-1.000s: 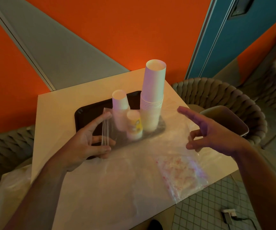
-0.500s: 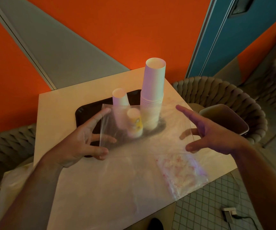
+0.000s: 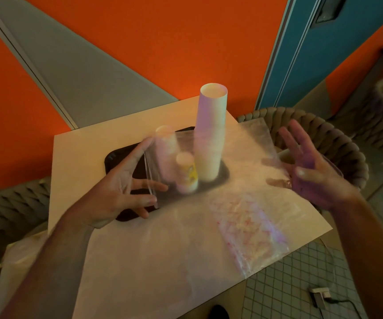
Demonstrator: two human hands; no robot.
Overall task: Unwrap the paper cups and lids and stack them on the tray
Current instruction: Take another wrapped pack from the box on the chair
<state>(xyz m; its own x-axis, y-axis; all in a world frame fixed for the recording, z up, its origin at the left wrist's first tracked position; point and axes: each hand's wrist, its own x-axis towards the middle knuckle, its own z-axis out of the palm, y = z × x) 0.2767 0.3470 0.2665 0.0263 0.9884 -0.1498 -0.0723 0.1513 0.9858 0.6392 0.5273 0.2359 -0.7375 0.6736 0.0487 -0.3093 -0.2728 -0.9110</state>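
Note:
A black tray [image 3: 114, 157] sits on the pale table [image 3: 82, 153]. On it stand a tall stack of white paper cups [image 3: 211, 134], a shorter cup stack [image 3: 166, 146] and a small cup with a yellow print [image 3: 186, 173]. A large clear plastic bag [image 3: 243, 162] is stretched in the air in front of the cups, between both hands. My left hand [image 3: 117, 187] touches the bag's left edge with spread, straight fingers. My right hand [image 3: 312, 171] is at its right edge, fingers spread and partly seen through the plastic.
A clear wrapper with red print [image 3: 248, 229] lies near the table's front right edge, on a wide pale sheet [image 3: 151, 261]. Woven chairs stand at the right [image 3: 324, 130] and left [image 3: 8, 210]. The orange wall is just behind the table. A small plug [image 3: 321, 295] lies on the tiled floor.
Both hands have moved apart and upward, spreading the clear bag wider in front of the cups. The right hand's fingers have straightened.

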